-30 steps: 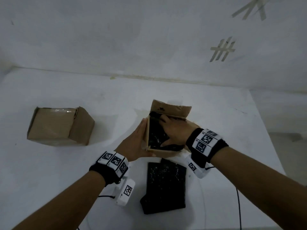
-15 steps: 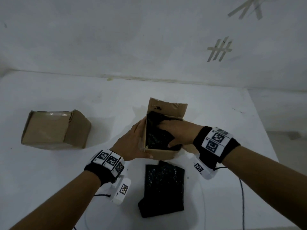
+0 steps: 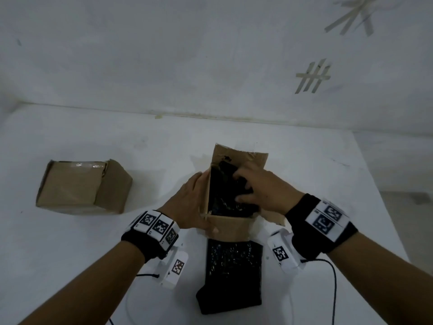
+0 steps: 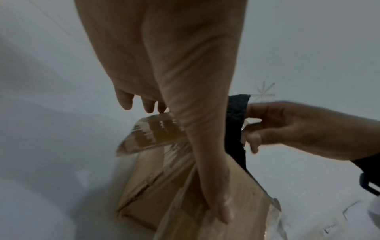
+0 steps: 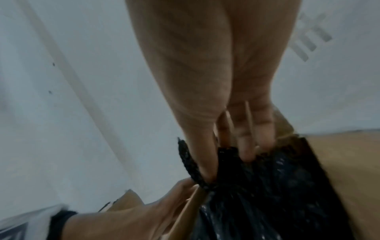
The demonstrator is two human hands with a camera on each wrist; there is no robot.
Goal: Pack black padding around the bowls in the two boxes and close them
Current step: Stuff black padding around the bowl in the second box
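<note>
Hands work at an open cardboard box (image 3: 230,227) on a white table (image 3: 70,242). The left hand (image 3: 187,205) lies flat against the box's left wall, thumb over the near flap. The right hand (image 3: 262,188) pinches black padding (image 3: 225,195) inside the box, fingers curled into it. 1 more black padding sheet (image 3: 232,275) lies just in front. A closed box (image 3: 82,186) sits well apart to the left.

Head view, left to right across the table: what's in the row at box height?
Closed box → left hand against the open box's left wall → open box stuffed with black padding → right hand gripping that padding.
</note>
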